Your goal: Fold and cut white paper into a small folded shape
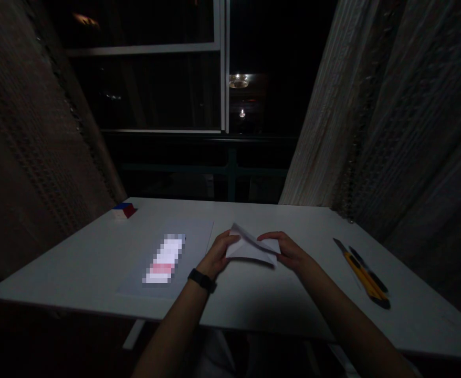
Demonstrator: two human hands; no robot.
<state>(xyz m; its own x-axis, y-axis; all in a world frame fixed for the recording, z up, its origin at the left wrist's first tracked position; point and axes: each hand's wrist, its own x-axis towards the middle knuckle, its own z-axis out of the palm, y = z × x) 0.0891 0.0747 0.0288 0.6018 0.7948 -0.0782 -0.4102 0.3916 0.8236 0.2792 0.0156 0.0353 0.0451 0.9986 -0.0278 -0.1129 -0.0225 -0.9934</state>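
Observation:
A folded white sheet of paper (pixel 251 244) is held just above the white table (pixel 254 299), near its middle. My left hand (pixel 217 255) pinches the paper's left side, and a dark watch sits on that wrist. My right hand (pixel 288 250) grips the paper's right side with its fingers curled over the edge. The room is dim, so the folds are hard to make out.
A yellow utility knife (pixel 361 276) and a dark pen (pixel 368 270) lie at the right. A flat grey sheet (pixel 191 231) with a blurred patch lies at the left. A small red and blue block (pixel 124 210) sits at the far left corner. Curtains hang on both sides of a dark window.

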